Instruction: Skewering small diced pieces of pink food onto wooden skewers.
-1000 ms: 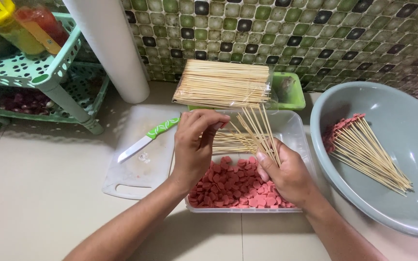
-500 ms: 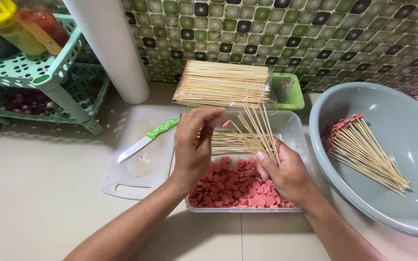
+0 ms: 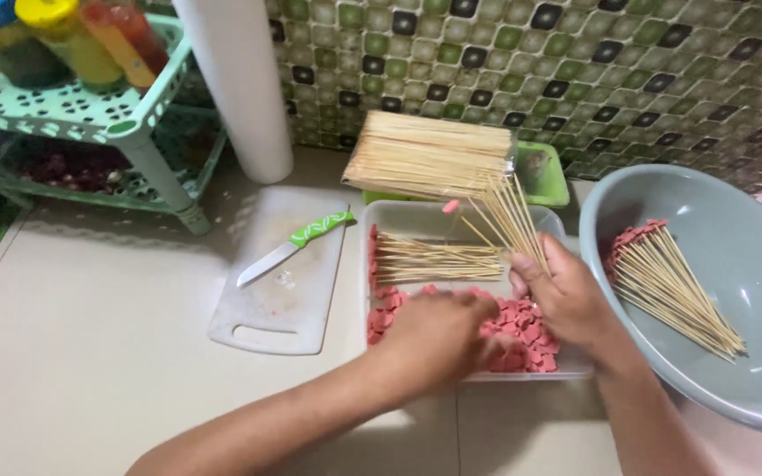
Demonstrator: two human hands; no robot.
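My right hand (image 3: pixel 566 300) grips a fan of thin wooden skewers (image 3: pixel 511 222); one carries a pink piece at its tip. My left hand (image 3: pixel 438 339) is blurred and reaches down into the pink sausage pieces (image 3: pixel 522 326) in the clear rectangular tray (image 3: pixel 416 216). Whether its fingers hold a piece is hidden. More loaded skewers (image 3: pixel 438 260) lie across the tray's far half. A big bundle of bare skewers (image 3: pixel 429 163) rests behind the tray, over a green container (image 3: pixel 544 176).
A grey basin (image 3: pixel 743 220) on the right holds finished skewers (image 3: pixel 676 291). Left of the tray lies a white cutting board (image 3: pixel 284 300) with a green-handled knife (image 3: pixel 293 247). A white roll (image 3: pixel 240 84) and a teal rack (image 3: pixel 90 123) with bottles stand at the back left.
My left hand has dropped from the skewers' tips down into the sausage pieces. The right hand still holds the skewers, now shifted a little right.
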